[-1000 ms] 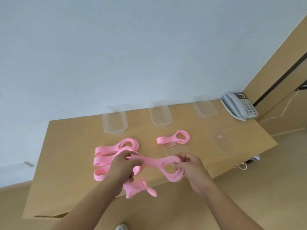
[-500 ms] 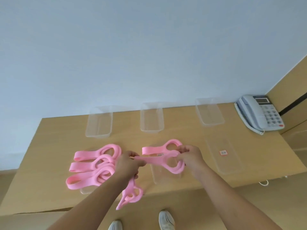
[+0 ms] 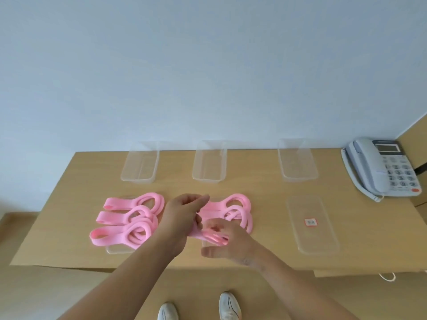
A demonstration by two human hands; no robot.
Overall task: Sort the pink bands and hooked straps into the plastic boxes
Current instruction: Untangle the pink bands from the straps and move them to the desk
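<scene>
Several pink looped bands (image 3: 129, 218) lie stacked on the left of the wooden desk (image 3: 69, 204). More pink bands (image 3: 238, 207) lie in the middle, just beyond my hands. My left hand (image 3: 182, 213) grips one end of a pink band (image 3: 212, 239) with curled fingers. That band runs right across my right hand (image 3: 228, 247), which is blurred, its fingers spread and its thumb pointing left. Three clear plastic boxes (image 3: 139, 167) (image 3: 209, 165) (image 3: 298, 165) stand in a row at the back of the desk, with nothing in them.
A clear lid (image 3: 312, 241) with a red label lies flat on the right. Another clear lid (image 3: 117, 249) shows under the left pile. A grey telephone (image 3: 381, 167) sits at the far right. The desk's front edge runs just below my wrists, with my shoes (image 3: 228, 306) beneath.
The looped band stretched between both hands now lies on the middle pile. My right hand has let go and dropped lower; my left hand still holds a band.
</scene>
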